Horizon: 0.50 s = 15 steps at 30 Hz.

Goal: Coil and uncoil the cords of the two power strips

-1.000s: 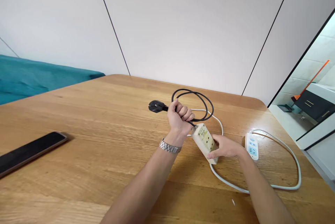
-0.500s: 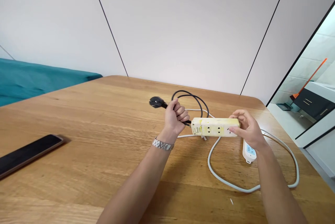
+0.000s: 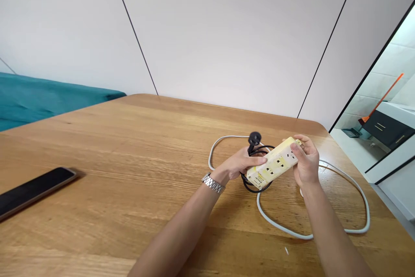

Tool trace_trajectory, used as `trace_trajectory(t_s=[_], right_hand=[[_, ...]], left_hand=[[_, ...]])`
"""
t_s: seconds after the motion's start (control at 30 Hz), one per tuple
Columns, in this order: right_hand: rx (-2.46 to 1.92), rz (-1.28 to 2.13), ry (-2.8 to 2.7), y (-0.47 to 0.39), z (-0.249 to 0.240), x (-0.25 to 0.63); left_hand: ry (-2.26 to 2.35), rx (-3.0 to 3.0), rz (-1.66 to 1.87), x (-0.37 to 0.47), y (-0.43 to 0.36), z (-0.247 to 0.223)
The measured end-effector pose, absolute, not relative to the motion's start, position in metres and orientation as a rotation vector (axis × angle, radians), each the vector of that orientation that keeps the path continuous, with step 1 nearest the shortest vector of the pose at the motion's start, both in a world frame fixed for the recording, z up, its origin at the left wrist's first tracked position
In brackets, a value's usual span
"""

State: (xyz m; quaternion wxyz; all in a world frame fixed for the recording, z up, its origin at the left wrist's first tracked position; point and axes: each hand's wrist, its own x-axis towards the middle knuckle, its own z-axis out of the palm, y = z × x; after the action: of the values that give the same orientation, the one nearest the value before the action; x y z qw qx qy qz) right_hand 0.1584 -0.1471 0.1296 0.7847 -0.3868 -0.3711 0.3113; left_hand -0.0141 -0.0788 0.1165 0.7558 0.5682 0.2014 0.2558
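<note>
A yellowed power strip point(image 3: 275, 162) is held above the table, tilted with its right end higher. My right hand point(image 3: 305, 158) grips that upper end, thumb on the socket face. At the lower left end, my left hand point(image 3: 241, 162) holds the strip with its thumb along the edge, together with the looped black cable point(image 3: 249, 186). The black plug point(image 3: 254, 138) sticks up above my left hand. A white cable point(image 3: 282, 228) lies looped on the table below. The white power strip on the table is almost wholly hidden behind my right hand and wrist.
On the wooden table point(image 3: 129, 151), a dark phone-like object point(image 3: 35, 190) lies at the left. A small white scrap point(image 3: 286, 250) is near the front. Behind are a pale wall point(image 3: 227, 35) and a teal seat point(image 3: 52, 97); an orange broom point(image 3: 384, 97) stands beyond the doorway at right.
My left hand has moved right onto the yellowed strip, and the black cable is now bunched under it. The strip has tilted, its right end rising. The plug has moved right and points up.
</note>
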Motion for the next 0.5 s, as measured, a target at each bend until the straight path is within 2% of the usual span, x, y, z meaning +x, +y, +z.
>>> trace_trajectory(t_s=[0.2, 0.5], right_hand=[[-0.874, 0.637, -0.775, -0.141, 0.119, 0.151], [-1.074, 1.124, -0.888, -0.139, 0.110, 0.137]], left_hand=[[0.401, 1.379, 0.487, -0.006, -0.089, 0.117], [0.643, 1.307, 0.820, -0.008, -0.081, 0.120]])
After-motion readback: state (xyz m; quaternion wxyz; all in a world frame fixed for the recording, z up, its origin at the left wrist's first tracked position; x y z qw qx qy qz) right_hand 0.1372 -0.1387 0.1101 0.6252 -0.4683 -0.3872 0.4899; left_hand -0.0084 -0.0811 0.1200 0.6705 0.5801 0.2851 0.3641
